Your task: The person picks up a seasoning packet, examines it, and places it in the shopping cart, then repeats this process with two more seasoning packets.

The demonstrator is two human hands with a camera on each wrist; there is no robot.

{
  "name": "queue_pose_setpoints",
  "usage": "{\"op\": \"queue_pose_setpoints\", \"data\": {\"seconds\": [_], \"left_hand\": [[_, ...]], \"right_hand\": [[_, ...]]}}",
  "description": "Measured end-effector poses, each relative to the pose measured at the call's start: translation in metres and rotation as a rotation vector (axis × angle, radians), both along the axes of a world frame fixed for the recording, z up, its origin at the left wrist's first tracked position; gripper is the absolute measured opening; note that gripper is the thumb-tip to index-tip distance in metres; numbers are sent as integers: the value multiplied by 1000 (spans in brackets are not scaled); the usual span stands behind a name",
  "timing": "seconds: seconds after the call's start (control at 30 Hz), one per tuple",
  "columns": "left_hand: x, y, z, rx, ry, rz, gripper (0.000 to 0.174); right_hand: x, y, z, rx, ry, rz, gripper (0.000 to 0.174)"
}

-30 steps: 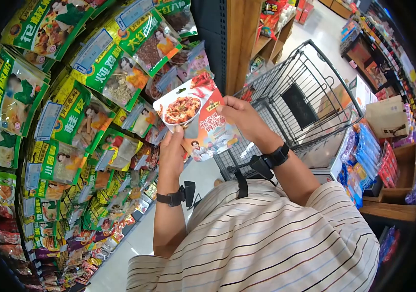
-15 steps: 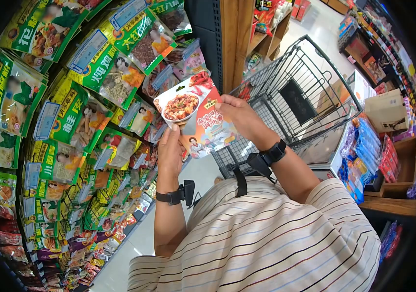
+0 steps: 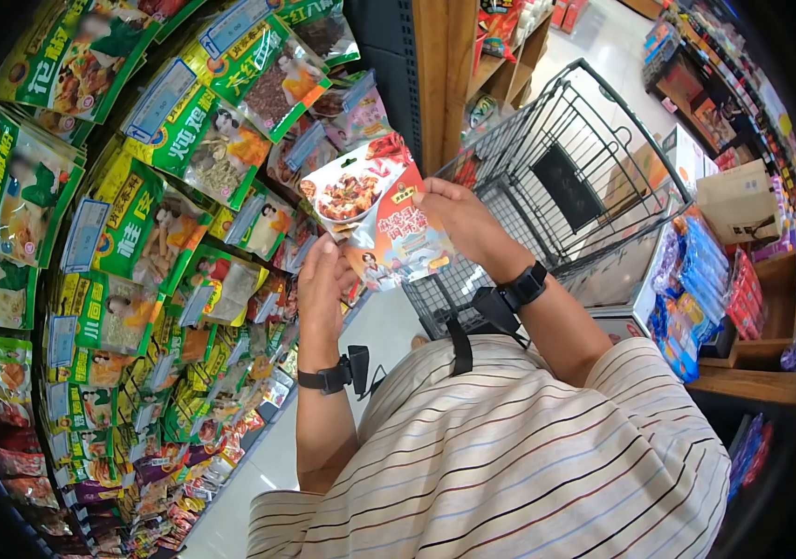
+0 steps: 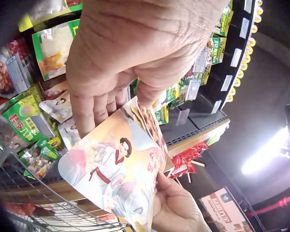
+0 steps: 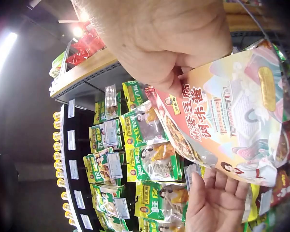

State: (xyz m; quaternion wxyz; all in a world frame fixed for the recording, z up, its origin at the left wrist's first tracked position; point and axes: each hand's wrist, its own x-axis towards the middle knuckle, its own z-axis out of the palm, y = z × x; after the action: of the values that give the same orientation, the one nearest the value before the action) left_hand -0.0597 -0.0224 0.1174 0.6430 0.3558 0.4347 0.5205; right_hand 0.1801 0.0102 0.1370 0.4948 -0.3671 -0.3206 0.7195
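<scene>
Showing printed food bowl (image 3: 348, 198), red lettering (image 3: 402, 224): packet (image 3: 384, 247) in right hand (image 3: 468, 224), grip narrow; left hand (image 3: 322, 291) open, touching.

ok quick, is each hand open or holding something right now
Left hand: open, fingers loosely extended at the packet's edge; whether it bears any weight, I can't tell.
Right hand: closed, pinching the packet's edge.

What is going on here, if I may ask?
A person in a cream striped shirt is holding a flat red, orange and white packet. The right hand grips its side, and the left hand is at the opposite edge, fingers behind it. Green-and-yellow plastic bags hang alongside, and a black wire shopping cart stands nearby.
</scene>
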Motion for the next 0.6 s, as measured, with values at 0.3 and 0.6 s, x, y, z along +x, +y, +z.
{"op": "queue_pose_setpoints", "data": {"seconds": [0.3,0.6], "left_hand": [[-2,1,-1,15,66,36,45],[2,2,8,111,348,41,46]], "right_hand": [[4,2,-9,14,62,-6,17],[3,4,-10,18,51,-26,18]]}}
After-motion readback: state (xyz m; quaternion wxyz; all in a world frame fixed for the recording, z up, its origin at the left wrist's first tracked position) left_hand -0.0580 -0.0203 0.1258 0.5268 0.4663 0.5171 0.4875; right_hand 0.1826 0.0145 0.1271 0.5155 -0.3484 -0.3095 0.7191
